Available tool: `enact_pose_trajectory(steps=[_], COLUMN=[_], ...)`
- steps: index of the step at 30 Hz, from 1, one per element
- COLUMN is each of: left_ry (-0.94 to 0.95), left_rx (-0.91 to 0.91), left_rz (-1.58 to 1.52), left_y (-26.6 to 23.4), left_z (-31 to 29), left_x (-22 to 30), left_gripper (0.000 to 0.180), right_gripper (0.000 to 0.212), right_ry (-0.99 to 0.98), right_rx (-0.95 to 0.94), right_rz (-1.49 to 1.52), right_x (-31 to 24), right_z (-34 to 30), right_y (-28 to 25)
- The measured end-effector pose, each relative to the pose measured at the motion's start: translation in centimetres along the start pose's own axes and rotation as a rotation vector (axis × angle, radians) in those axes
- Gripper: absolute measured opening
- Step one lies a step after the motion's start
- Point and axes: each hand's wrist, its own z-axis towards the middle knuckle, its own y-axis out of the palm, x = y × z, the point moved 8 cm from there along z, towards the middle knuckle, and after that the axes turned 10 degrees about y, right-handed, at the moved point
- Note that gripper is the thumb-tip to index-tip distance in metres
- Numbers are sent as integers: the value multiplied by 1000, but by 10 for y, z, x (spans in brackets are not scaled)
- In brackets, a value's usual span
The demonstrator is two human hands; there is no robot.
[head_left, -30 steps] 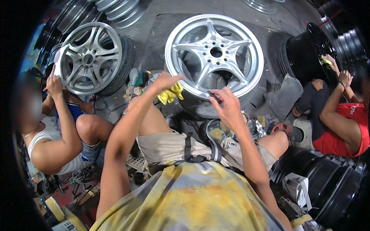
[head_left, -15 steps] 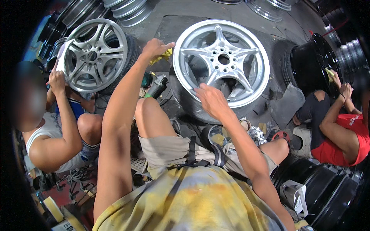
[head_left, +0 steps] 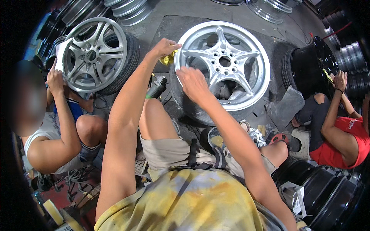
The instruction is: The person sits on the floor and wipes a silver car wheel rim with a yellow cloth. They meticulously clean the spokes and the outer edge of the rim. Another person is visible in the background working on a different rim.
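Observation:
A silver wheel rim (head_left: 249,90) with star-like spokes lies face up in front of me on a dark tire (head_left: 179,98). My left hand (head_left: 165,48) is closed on a crumpled yellow cloth (head_left: 168,59) at the rim's upper left edge. My right hand (head_left: 193,82) rests on the left lip of the rim, lower than the left hand. Its fingers are bent and pressed together, slightly blurred. Whatever may be under those fingertips is hidden.
A power tool (head_left: 157,86) lies by my left knee. At left, a person holds a white sheet (head_left: 61,54) near another silver wheel (head_left: 92,56). At right, a person in red works at a black rim (head_left: 308,69). A tub (head_left: 216,138) stands between my legs.
My right hand has slid up and left along the rim's lip, closer to my left hand. The left hand has shifted slightly right with the cloth.

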Motion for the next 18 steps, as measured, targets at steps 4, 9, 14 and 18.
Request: enact_pose_trajectory(steps=[4, 9, 14, 18], left_ry=[-27, 17, 19, 23], left_rx=[29, 3, 44, 76], left_rz=[-62, -80, -35, 50], left_y=[-6, 0, -1, -6], left_z=[-10, -7, -3, -5], left_x=[-3, 0, 1, -23], left_gripper=[55, 62, 61, 62], right_gripper=[17, 11, 18, 21], right_ry=[22, 67, 118, 131], right_rx=[0, -1, 54, -173], right_rz=[-45, 34, 130, 113], right_x=[-6, -4, 6, -4], right_z=[9, 1, 24, -36], right_y=[4, 3, 7, -3])
